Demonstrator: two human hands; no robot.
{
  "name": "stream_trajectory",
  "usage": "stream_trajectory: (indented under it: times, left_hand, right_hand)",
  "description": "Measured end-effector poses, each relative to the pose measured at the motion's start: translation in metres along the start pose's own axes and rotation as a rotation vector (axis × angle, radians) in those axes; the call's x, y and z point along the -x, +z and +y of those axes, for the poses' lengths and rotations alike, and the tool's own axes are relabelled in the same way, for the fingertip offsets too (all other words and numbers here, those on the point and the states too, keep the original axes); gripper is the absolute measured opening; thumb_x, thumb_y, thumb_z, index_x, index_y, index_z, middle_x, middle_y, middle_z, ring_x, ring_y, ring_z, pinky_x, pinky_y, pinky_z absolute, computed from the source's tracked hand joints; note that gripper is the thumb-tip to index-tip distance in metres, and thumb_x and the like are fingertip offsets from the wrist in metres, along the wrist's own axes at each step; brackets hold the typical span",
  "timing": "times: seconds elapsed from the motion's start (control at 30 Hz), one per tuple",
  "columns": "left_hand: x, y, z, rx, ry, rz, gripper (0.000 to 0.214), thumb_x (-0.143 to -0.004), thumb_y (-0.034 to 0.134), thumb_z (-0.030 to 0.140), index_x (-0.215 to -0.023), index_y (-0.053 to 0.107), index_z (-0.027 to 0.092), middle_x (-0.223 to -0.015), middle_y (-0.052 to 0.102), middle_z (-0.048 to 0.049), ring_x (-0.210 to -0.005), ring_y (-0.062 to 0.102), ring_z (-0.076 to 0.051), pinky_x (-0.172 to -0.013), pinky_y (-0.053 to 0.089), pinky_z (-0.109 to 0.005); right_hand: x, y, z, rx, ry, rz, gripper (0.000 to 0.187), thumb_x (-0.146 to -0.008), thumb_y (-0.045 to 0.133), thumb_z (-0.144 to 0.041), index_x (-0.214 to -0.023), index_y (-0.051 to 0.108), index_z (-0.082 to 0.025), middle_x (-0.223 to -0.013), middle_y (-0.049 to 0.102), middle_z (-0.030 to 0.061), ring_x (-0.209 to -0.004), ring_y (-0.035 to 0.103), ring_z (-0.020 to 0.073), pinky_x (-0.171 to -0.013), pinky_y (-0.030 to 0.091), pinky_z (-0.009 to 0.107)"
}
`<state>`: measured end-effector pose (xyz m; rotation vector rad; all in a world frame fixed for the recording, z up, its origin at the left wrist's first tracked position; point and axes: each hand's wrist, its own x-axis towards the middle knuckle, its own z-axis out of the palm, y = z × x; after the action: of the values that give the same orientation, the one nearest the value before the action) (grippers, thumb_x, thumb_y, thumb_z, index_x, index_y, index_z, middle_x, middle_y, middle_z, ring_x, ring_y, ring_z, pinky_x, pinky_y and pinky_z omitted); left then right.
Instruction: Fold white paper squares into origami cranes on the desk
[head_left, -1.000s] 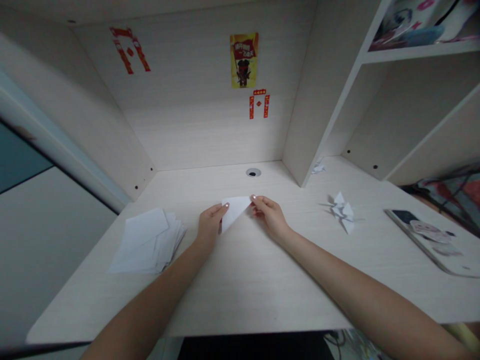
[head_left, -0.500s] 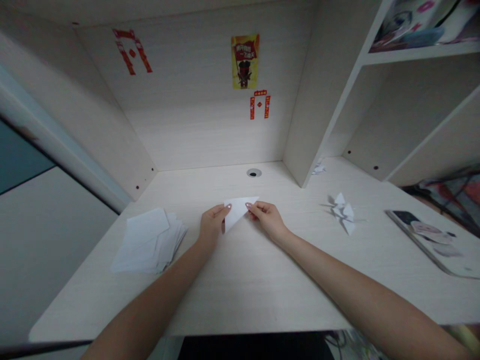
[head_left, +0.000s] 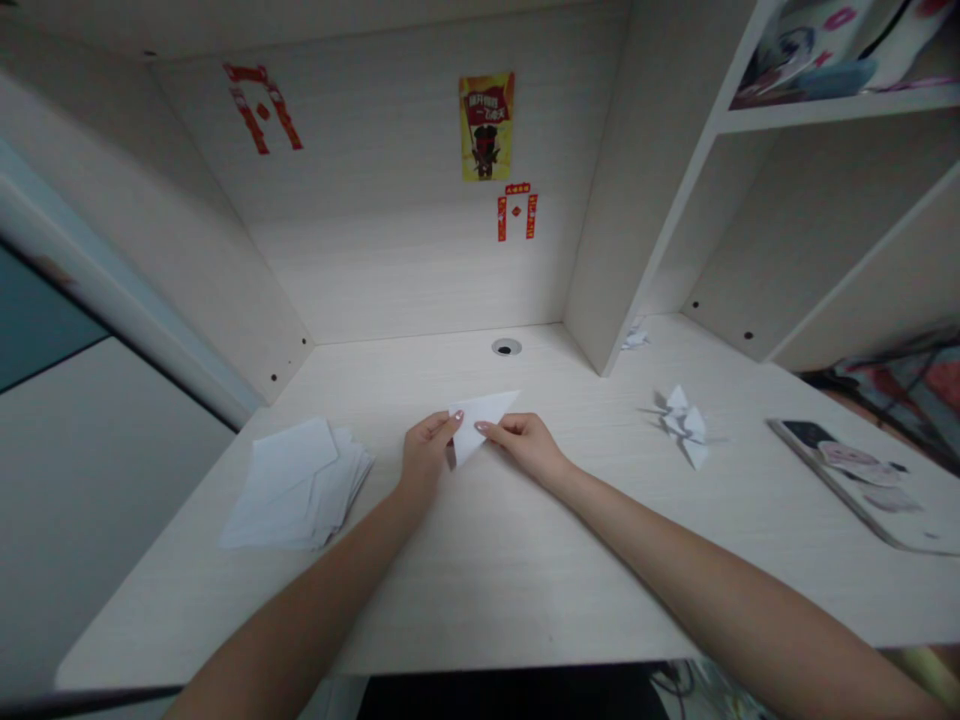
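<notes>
Two bare forearms reach out from the near edge over the pale wood surface (head_left: 487, 580) and meet at its middle. The left hand (head_left: 426, 452) has thumb and fingers pinched narrowly on the left corner of a folded white paper (head_left: 484, 408), a flat triangle with its point towards the person. The right hand (head_left: 527, 443) sits just beside it with its fingers curled. Its fingertips (head_left: 480, 428) press on the paper's lower right edge, so both hands grip the same sheet. The paper lies between the two hands, low against the surface, and its far corner pokes out beyond the right hand.

Out to the left of the left hand lies a loose stack of white sheets (head_left: 296, 485), fanned a little at its right edge. To the right of the right hand, well apart, stands a small crumpled or folded paper figure (head_left: 684, 422). Farther right lies a flat dark device (head_left: 862, 485) with pale stickers on it.

Beyond the hands there is a round cable hole (head_left: 506, 346) in the surface, and a scrap of white paper (head_left: 634, 338) lies by the foot of the shelf divider. On the back wall hang a yellow poster (head_left: 487, 125), a small red sticker (head_left: 517, 210) below it and a larger red one (head_left: 262, 105) off to the left. A shelf (head_left: 825, 100) up on the right holds colourful things too blurred to make out.
</notes>
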<state>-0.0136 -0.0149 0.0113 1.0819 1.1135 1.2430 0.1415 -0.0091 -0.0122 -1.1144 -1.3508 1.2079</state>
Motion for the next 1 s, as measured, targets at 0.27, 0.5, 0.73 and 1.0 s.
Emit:
stream_trajectory:
  times: [0.27,0.5,0.73,1.0]
  left_hand:
    - [-0.003,-0.002,-0.001,0.02,0.023,0.02,0.032,-0.063,0.071,0.041,-0.059,0.053,0.016,-0.053,0.052,0.0044,-0.05,0.047,-0.008,-0.051,0.036,-0.02]
    - [-0.004,-0.003,-0.003,-0.187,0.011,-0.102,0.039,-0.063,0.072,0.046,-0.082,0.069,0.012,-0.071,0.068,-0.0045,-0.063,0.059,-0.016,-0.059,0.044,-0.025]
    - [-0.004,-0.005,-0.003,-0.196,-0.044,-0.144,0.042,-0.063,0.072,0.047,-0.084,0.072,0.011,-0.074,0.071,-0.0082,-0.065,0.062,-0.019,-0.057,0.044,-0.025]
    - [0.0,0.0,0.004,-0.228,-0.09,-0.177,0.035,-0.06,0.074,0.042,-0.077,0.072,0.012,-0.068,0.07,-0.0063,-0.057,0.059,-0.016,-0.05,0.041,-0.023]
  right_hand:
    - [0.001,-0.001,-0.004,0.015,-0.061,-0.002,0.035,-0.071,0.063,-0.048,-0.056,0.061,-0.017,-0.05,0.047,-0.0027,-0.05,0.037,0.0099,-0.05,0.025,0.025]
    - [0.002,-0.002,-0.003,0.085,-0.11,0.059,0.035,-0.07,0.065,-0.048,-0.058,0.063,-0.016,-0.052,0.053,-0.0015,-0.049,0.041,0.01,-0.048,0.027,0.024]
    - [0.003,-0.001,-0.005,0.024,-0.082,0.088,0.033,-0.069,0.066,-0.047,-0.061,0.067,-0.015,-0.057,0.06,0.0006,-0.054,0.049,0.0123,-0.053,0.035,0.025]
    - [-0.008,-0.015,-0.003,-0.101,-0.05,0.282,0.033,-0.068,0.066,-0.047,-0.059,0.066,-0.016,-0.059,0.062,0.0016,-0.054,0.049,0.0119,-0.056,0.037,0.026]
